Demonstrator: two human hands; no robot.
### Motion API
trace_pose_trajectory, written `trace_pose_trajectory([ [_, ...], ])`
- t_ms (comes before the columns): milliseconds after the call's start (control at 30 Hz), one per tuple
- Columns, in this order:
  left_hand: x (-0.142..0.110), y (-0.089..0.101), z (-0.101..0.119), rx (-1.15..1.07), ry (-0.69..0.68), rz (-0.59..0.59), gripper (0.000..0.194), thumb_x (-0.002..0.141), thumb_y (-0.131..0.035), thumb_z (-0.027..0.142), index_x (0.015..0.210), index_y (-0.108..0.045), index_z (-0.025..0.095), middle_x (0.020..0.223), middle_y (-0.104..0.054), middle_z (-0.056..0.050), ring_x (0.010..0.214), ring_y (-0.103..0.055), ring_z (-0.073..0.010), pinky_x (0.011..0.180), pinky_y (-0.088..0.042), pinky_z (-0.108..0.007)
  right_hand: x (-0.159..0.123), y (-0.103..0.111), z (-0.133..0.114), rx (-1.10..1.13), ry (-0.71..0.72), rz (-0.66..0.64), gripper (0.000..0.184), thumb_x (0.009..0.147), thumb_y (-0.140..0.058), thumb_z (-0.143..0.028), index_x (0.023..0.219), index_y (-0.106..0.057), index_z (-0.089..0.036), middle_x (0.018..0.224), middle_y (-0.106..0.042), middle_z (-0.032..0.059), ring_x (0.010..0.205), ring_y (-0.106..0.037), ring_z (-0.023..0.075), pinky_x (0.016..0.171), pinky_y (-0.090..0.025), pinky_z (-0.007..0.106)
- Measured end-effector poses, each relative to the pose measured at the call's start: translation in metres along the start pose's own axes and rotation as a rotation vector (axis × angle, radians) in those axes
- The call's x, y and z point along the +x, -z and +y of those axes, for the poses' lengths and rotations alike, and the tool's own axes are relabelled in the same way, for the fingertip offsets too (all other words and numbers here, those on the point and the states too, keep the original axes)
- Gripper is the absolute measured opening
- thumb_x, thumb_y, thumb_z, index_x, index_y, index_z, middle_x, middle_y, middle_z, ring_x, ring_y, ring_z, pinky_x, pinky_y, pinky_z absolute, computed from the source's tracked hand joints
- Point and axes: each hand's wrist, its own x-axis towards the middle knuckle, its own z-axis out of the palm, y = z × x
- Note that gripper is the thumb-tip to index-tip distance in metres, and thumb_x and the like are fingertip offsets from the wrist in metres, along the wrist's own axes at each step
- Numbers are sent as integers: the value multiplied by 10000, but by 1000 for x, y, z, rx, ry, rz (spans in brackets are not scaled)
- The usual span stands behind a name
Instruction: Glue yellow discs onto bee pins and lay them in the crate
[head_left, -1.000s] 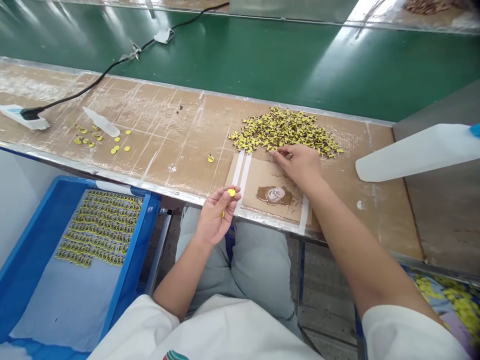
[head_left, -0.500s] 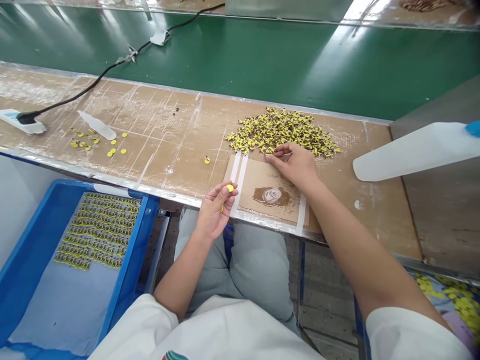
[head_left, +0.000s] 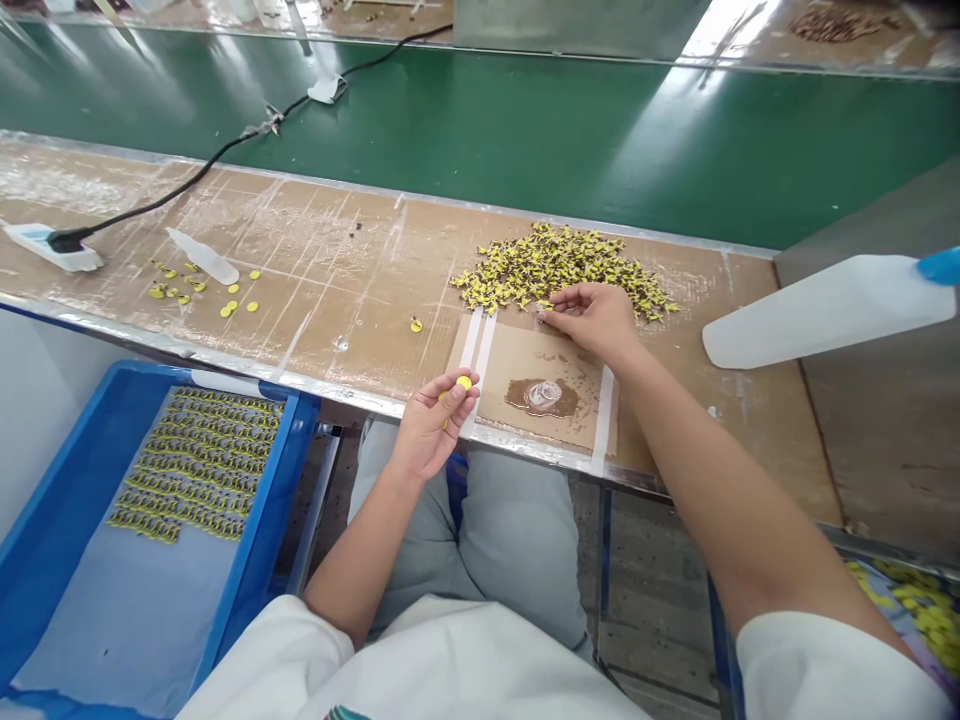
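Observation:
My left hand is closed above the table's front edge, pinching a yellow disc between thumb and finger. A bit more yellow shows within the same palm. My right hand reaches to the front of a heap of small yellow-and-dark pieces, its thumb and fingertips closed at a yellow piece. Between the hands lies a cardboard sheet with white tape strips, carrying a wet brown patch with a clear glossy blob. One yellow piece rests alone left of the sheet.
A blue tray at lower left holds rows of yellow-and-dark pieces on a white sheet. A white bottle juts in from the right. A black cable crosses at left, near scattered yellow discs. A green belt runs behind.
My right fingertips have closed in at the front of the heap, where a yellow piece now shows at them. My left hand keeps its pinch on the disc. The view has tilted slightly.

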Motion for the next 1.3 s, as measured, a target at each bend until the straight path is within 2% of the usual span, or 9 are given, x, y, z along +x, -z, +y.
trace_pose_trajectory([
  [133, -1, -1, 0, 0, -1, 5, 259, 729, -857, 161, 977, -787, 142, 1006, -783, -48, 820, -738, -58, 776, -579, -89, -13, 14, 10, 133, -17, 76, 348, 615, -865, -433, 841, -740, -200, 730, -725, 44, 624, -661, 200, 580, -536, 324],
  [267, -1, -1, 1, 8, -7, -2, 278, 703, -880, 187, 963, -787, 155, 997, -782, -43, 803, -734, -56, 704, -570, -72, -32, 34, 20, -42, 4, 153, 332, 682, -812, -506, 820, -759, -208, 737, -731, 48, 638, -657, 195, 606, -529, 324],
  [433, 1, -1, 0, 11, -18, 18, 274, 706, -877, 182, 963, -783, 164, 982, -783, -43, 791, -732, -53, 748, -577, -89, -51, 52, 34, -223, -10, 192, 324, 714, -785, -531, 856, -788, -239, 644, -690, 15, 630, -646, 214, 687, -531, 374],
  [633, 2, -1, -1, 25, -30, 31, 280, 698, -882, 194, 954, -774, 160, 980, -775, -44, 780, -717, -46, 738, -568, -90, -61, 65, 33, -425, 15, 201, 259, 737, -760, -497, 852, -771, -265, 800, -737, 29, 720, -667, 244, 751, -523, 407],
  [800, 2, -3, -2, 23, -49, 22, 283, 672, -900, 198, 926, -777, 171, 951, -771, -27, 780, -713, -41, 736, -566, -82, -49, 63, 22, -433, 29, 193, 306, 779, -745, -463, 990, -766, -242, 801, -733, 44, 752, -680, 253, 811, -523, 424],
  [933, 2, -4, -3, 8, -64, 32, 295, 648, -913, 189, 911, -780, 186, 946, -775, -15, 773, -715, -37, 729, -564, -75, -25, 56, 21, -384, -62, 99, 276, 749, -782, -428, 926, -753, -219, 882, -758, 59, 816, -695, 263, 853, -534, 442],
  [1100, 1, -3, -2, -1, -72, 32, 308, 645, -914, 184, 920, -775, 192, 951, -780, -15, 770, -720, -37, 742, -568, -78, -2, 55, 25, -352, -50, 17, 213, 698, -799, -372, 849, -746, -232, 768, -739, 41, 725, -683, 252, 783, -557, 440],
  [1233, 1, -1, -2, 2, -70, 30, 298, 661, -904, 178, 930, -776, 182, 969, -783, -22, 782, -728, -43, 769, -572, -84, -2, 60, 29, -186, -1, 101, 236, 689, -813, -429, 815, -770, -234, 743, -740, 46, 719, -685, 249, 777, -582, 443],
  [1300, 1, 0, -2, 10, -63, 40, 287, 684, -885, 165, 948, -774, 180, 993, -783, -27, 796, -730, -42, 784, -569, -83, -9, 61, 32, -56, -3, 147, 309, 734, -787, -479, 903, -780, -221, 801, -757, 53, 732, -703, 238, 785, -603, 441],
])
